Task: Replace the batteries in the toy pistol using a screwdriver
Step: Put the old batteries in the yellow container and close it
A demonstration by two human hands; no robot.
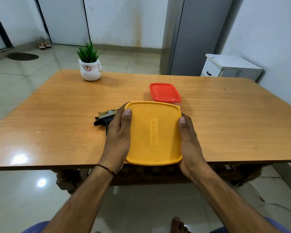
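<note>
Tiled room; a wooden table [57, 115] seen from above its near edge. Both grips hold a yellow box [154, 133] by its sides. The left grip [118, 137] and the right grip [190, 143] each lay a thumb on the lid's edge, while the other fingers curl out of sight round the sides. Only the lid shows; the body of the box is hidden beneath it, and whether it rests on the table or is lifted cannot be told. The pistol [101, 121], black, lies on the table just left of the box, largely hidden behind the left grip. A gold-printed pack [107, 113] lies against its far side; the print is too small to read. A red box [165, 92], lid on, stands just behind the yellow one, which hides part of its base. Far left on the table: a potted plant [90, 69]. Beyond the table: a grey fridge [191, 36], cut off at the top, a white cabinet [230, 66], shoes [43, 44] and a mat [23, 56].
</note>
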